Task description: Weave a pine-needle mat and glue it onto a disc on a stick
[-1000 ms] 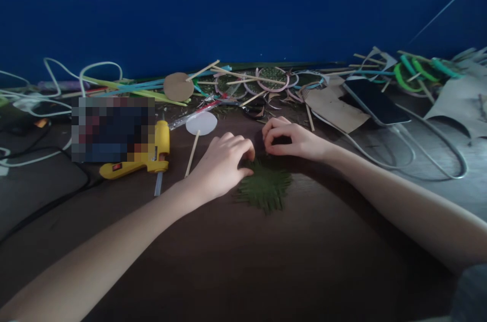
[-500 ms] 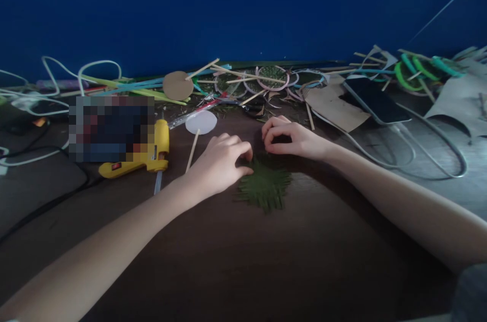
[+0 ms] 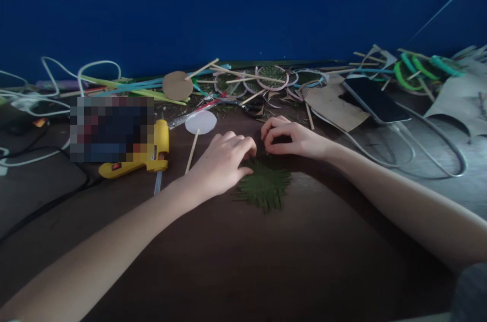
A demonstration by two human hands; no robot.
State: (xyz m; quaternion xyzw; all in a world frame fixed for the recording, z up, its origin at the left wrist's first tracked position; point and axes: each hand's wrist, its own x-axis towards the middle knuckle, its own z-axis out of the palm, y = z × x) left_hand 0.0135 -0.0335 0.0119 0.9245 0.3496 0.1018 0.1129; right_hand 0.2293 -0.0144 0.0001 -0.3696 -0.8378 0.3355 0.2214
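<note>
A green mat of thin woven leaf strips (image 3: 264, 185) with fringed edges lies flat on the dark table. My left hand (image 3: 224, 162) is at its left upper edge, thumb and index finger apart, the thumb tip at the strips. Beyond the far edge of the mat, my right hand (image 3: 287, 138) has its fingers curled in a pinch, thumb tip against the index finger. Whatever sits in that pinch, if anything, is too small to make out. Left of my left hand are a white paper disc (image 3: 201, 122) and a thin wooden stick (image 3: 192, 151).
A yellow glue gun (image 3: 162, 144) with a clear glue stick lies at left beside a pixelated patch. Along the blue wall are a cardboard disc (image 3: 177, 85), sticks and pale rings (image 3: 272, 78). At right lie cut cardboard (image 3: 335, 101), a phone (image 3: 376, 100) and a cable (image 3: 458, 159).
My left index finger has lifted slightly away from the thumb, toward my right hand. The right hand and the leaf mat have hardly moved.
</note>
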